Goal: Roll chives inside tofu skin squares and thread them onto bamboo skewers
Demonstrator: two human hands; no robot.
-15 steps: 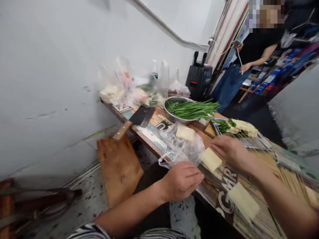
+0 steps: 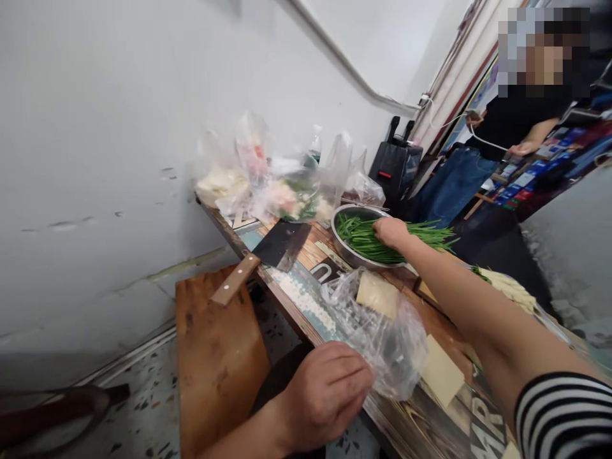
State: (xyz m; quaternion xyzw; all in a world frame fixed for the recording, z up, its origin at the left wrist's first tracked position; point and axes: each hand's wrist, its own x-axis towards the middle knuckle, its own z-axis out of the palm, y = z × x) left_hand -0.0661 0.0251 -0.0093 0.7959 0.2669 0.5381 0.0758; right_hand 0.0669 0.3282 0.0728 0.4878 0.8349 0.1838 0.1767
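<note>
My right hand (image 2: 393,233) reaches into a metal bowl (image 2: 370,260) of long green chives (image 2: 356,233), its fingers curled down into them and partly hidden. My left hand (image 2: 329,386) hangs by the table's near edge, fingers bent together; what lies inside them, if anything, is hidden. Beside it spreads a crumpled clear plastic bag (image 2: 396,357), with pale yellow tofu sheets (image 2: 377,293) on top. Another pale square sheet (image 2: 442,370) rests on the table, right of the bag.
A cleaver (image 2: 282,243) lies with its wooden handle over the table edge. Below it is a wooden board (image 2: 220,357). Plastic bags of food (image 2: 258,169) crowd the far end. On the right sits a tray of rolled pieces (image 2: 511,290). A person (image 2: 507,127) stands beyond, holding a white cord.
My right hand has gone from beside the pale sheets forward into the chives. My left hand stays low near the bag. The view has shifted, and the person's arms sit differently.
</note>
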